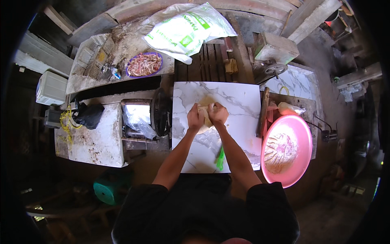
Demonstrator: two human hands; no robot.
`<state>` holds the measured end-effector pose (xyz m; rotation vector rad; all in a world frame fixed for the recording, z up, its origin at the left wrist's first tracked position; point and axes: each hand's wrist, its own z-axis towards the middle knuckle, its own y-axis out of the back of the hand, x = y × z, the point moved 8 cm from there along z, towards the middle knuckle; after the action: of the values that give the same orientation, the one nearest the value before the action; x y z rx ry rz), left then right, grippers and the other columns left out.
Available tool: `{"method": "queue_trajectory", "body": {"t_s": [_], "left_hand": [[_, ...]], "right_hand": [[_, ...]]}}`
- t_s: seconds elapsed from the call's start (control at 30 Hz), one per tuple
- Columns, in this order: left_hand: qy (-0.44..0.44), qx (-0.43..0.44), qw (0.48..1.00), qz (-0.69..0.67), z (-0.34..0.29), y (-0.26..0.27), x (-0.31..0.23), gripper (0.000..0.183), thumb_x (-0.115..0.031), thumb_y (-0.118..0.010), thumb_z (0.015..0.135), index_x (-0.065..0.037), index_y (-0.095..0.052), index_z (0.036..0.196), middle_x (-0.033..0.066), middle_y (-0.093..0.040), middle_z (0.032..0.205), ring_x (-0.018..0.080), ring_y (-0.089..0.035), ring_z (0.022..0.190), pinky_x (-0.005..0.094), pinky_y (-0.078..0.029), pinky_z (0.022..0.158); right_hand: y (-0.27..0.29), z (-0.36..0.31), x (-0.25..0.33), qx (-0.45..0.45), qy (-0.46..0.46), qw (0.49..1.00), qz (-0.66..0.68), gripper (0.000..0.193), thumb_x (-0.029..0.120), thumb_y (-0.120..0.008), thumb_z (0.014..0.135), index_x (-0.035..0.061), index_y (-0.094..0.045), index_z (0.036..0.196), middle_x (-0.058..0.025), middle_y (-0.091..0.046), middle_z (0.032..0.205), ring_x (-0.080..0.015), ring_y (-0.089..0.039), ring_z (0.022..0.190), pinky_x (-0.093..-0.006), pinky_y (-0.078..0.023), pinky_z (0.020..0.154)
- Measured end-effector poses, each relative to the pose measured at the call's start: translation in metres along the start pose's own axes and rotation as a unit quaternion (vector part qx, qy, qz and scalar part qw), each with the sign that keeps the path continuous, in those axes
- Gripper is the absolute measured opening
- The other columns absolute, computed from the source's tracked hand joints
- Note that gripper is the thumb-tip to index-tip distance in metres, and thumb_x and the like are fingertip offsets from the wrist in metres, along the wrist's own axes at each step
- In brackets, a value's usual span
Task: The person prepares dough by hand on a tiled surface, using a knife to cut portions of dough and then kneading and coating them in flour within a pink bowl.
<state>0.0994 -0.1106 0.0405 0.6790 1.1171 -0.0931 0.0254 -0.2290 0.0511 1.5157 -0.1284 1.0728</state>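
A pale tan lump of dough (206,119) lies on a white marble-patterned board (243,138) straight in front of me. My left hand (195,118) is curled round its left side. My right hand (218,114) is closed on the other side, fingers bent inward. Both forearms reach straight forward over the board. A yellowish dusting shows just beyond the hands, and whitish powder lies on the near side. Close to the board's front edge, beside my right forearm, lies a green-handled tool (220,159); its kind cannot be made out.
Right of the board stands a tilted pink basin (307,156) with pale flour-like powder inside. A black round fan-like object (161,113) borders the left side. Beyond are a white-and-green sack (189,34), a purple tray (129,72) of reddish strips and a wheeled-handle machine (276,70).
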Motion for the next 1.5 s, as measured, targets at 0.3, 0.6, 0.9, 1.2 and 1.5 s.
{"method": "queue_trajectory", "body": {"t_s": [0.3,0.6,0.9,1.2,1.5], "left_hand": [[0.05,-0.235,0.897,-0.371,-0.015,0.03,-0.02,0.016,-0.01,-0.034,0.083,0.001,-0.047,0.085,0.0064,-0.047,0.078,0.0142,-0.044,0.074,0.0258,-0.038,0.069],[-0.129,-0.04,0.966,0.22,0.002,0.005,-0.048,0.025,-0.023,-0.041,0.083,-0.002,-0.055,0.087,0.0139,-0.056,0.089,0.0303,-0.052,0.082,0.0461,-0.03,0.084],[-0.035,0.01,0.995,0.096,-0.012,0.012,-0.025,0.022,-0.016,-0.039,0.081,-0.001,-0.051,0.07,0.0158,-0.051,0.066,0.0347,-0.048,0.066,0.0441,-0.037,0.062],[-0.026,-0.07,0.997,0.018,-0.02,0.017,-0.006,0.025,-0.016,-0.041,0.081,0.0,-0.048,0.064,0.0189,-0.049,0.062,0.0368,-0.045,0.057,0.0423,-0.035,0.052],[0.162,-0.236,0.873,-0.395,0.0,0.006,0.03,0.031,-0.016,-0.044,0.082,0.0,-0.044,0.056,-0.0019,-0.044,0.052,0.0065,-0.038,0.049,0.0248,-0.031,0.044]], "right_hand": [[0.048,0.014,0.018,-0.071,0.049,0.949,0.303,0.013,0.009,-0.054,0.071,-0.0014,-0.048,0.065,-0.0104,-0.047,0.059,-0.0141,-0.043,0.056,-0.0286,-0.036,0.052],[0.017,-0.036,0.025,0.043,0.213,0.976,0.006,0.031,0.017,-0.05,0.074,0.0096,-0.053,0.105,-0.0114,-0.05,0.108,-0.0295,-0.043,0.102,-0.0427,-0.031,0.085],[0.009,-0.04,0.021,0.064,0.13,0.989,0.007,0.019,0.023,-0.052,0.075,0.0106,-0.059,0.087,-0.0048,-0.059,0.086,-0.0256,-0.053,0.084,-0.0381,-0.038,0.076],[0.011,-0.028,0.008,0.02,0.053,0.998,-0.017,0.021,0.027,-0.058,0.063,0.0074,-0.059,0.071,-0.0077,-0.058,0.069,-0.0279,-0.055,0.062,-0.0361,-0.043,0.063],[0.019,0.0,-0.015,-0.064,-0.065,0.961,0.26,0.02,0.014,-0.055,0.067,0.0025,-0.044,0.055,-0.0108,-0.043,0.051,-0.0234,-0.038,0.048,-0.0332,-0.034,0.047]]}}
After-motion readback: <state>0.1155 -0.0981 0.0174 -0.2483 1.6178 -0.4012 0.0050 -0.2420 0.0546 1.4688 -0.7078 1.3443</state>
